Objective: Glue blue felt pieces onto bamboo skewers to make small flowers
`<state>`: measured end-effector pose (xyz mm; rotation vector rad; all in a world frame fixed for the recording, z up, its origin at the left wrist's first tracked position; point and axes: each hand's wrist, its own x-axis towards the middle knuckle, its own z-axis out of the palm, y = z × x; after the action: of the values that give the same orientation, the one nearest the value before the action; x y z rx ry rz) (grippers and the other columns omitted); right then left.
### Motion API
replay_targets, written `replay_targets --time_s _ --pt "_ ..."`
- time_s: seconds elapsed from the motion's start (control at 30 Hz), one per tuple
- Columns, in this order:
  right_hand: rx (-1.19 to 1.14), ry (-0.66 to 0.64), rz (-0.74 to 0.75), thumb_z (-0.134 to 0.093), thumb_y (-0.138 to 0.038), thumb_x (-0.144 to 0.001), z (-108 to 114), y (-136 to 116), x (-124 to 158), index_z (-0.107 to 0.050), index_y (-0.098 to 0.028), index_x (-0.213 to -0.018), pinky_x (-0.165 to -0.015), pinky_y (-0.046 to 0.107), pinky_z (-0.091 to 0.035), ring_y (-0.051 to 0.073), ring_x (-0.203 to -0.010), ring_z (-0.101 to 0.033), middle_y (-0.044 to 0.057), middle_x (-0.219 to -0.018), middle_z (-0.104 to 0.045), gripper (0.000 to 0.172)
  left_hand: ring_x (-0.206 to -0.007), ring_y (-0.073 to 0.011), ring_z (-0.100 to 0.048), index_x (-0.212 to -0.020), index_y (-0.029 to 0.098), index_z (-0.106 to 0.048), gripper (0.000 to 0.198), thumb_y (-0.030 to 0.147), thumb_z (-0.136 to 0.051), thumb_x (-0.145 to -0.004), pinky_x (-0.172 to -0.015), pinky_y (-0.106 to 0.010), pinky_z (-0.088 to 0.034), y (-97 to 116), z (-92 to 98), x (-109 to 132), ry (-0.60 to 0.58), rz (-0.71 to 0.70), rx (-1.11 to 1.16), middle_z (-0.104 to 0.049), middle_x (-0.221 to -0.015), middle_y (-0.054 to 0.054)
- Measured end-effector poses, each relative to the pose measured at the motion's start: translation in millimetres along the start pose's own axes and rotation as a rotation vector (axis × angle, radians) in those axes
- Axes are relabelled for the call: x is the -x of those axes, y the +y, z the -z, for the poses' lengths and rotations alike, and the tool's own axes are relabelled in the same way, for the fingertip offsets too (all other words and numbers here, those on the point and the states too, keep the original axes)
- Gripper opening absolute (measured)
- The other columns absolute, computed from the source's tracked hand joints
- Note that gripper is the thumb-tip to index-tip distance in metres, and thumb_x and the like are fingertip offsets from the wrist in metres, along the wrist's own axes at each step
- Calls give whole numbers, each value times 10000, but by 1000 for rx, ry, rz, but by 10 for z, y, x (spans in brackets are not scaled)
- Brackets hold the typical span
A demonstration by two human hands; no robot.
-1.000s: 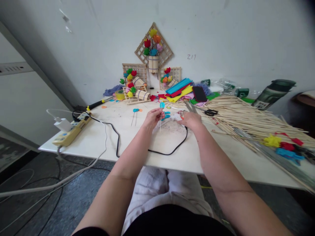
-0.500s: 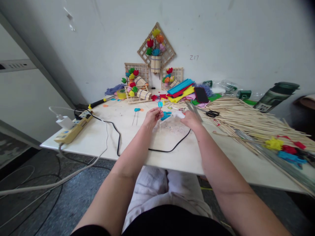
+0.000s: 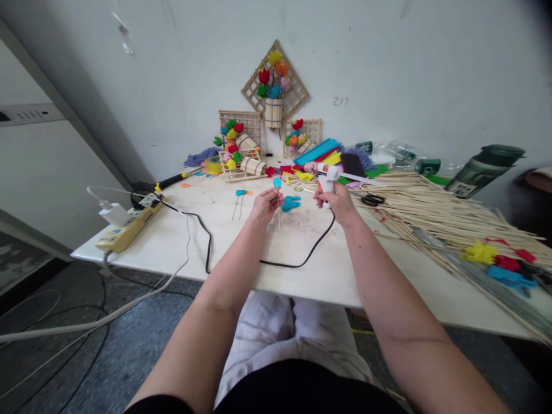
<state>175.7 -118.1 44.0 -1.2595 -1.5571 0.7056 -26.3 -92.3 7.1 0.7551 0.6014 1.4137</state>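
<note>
My left hand (image 3: 267,205) pinches a thin wire stem (image 3: 279,221) upright, with a small round blue piece (image 3: 277,183) at its top. In my right hand (image 3: 338,204) is a white hot glue gun (image 3: 329,179), its nozzle pointing left and a glue stick jutting out of its back to the right. Between the hands, blue cut petals (image 3: 291,203) lie on the white table (image 3: 310,282). Left of my left hand rest two more wires with a blue piece (image 3: 240,193) at their heads.
A black cord (image 3: 297,265) runs across the table by a yellow power strip (image 3: 129,230). Stick lattices with felt flowers (image 3: 275,80) stand at the back. Many wooden sticks (image 3: 431,201), scissors (image 3: 372,199), a phone (image 3: 354,165) and a dark bottle (image 3: 485,169) are on the right.
My right hand has turned and raised the glue gun; it now lies level above the table, uncovering the blue petals. My left hand, with the wire, has shifted slightly left.
</note>
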Motion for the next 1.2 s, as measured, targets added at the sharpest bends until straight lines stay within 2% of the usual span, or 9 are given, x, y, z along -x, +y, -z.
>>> replay_targets --time_s 0.07,0.13,0.2,0.37,0.67,1.2 --pt "-288 -67 4 -557 -285 -658 -35 -12 25 -565 -181 -805 -486 272 -433 116 -467 -487 6 -641 -597 180 -547 -74 -575 -742 119 -568 51 124 -619 -748 -636 -213 -473 -6 -7 7 3 13 -20 -563 -598 4" --pt "-397 -124 -11 -603 -311 -650 -59 -44 57 -548 -175 -703 -416 252 -385 87 -396 -416 -18 -546 -541 156 -540 -75 -572 -737 120 -568 51 126 -616 -755 -631 -219 -472 -8 -14 11 6 26 -34 -568 -605 1" --pt "-439 -153 -37 -650 -352 -652 -69 -90 93 -552 -168 -674 -371 241 -347 79 -368 -395 -26 -507 -516 210 -537 -76 -570 -737 120 -571 45 121 -610 -759 -628 -223 -471 -7 -19 12 11 34 -39 -572 -609 -1" --pt "-398 -219 -74 -685 -431 -665 -64 -171 149 -596 -150 -724 -341 222 -318 77 -354 -416 -14 -503 -548 301 -530 -78 -570 -733 109 -573 41 117 -604 -758 -620 -222 -471 -6 -18 7 19 34 -51 -569 -605 -8" --pt "-356 -299 -67 -644 -483 -720 -118 -101 121 -593 -129 -787 -332 214 -343 63 -336 -429 9 -582 -597 364 -529 -65 -570 -750 117 -559 62 115 -619 -735 -591 -185 -478 -14 -4 4 -19 41 -48 -571 -589 7" --pt "-204 -267 -51 -580 -553 -768 -156 -143 159 -539 -161 -729 -332 195 -350 58 -359 -423 -5 -571 -554 396 -535 -78 -580 -757 117 -583 66 148 -639 -739 -600 -207 -483 -28 -6 -2 0 46 -58 -592 -601 -2"
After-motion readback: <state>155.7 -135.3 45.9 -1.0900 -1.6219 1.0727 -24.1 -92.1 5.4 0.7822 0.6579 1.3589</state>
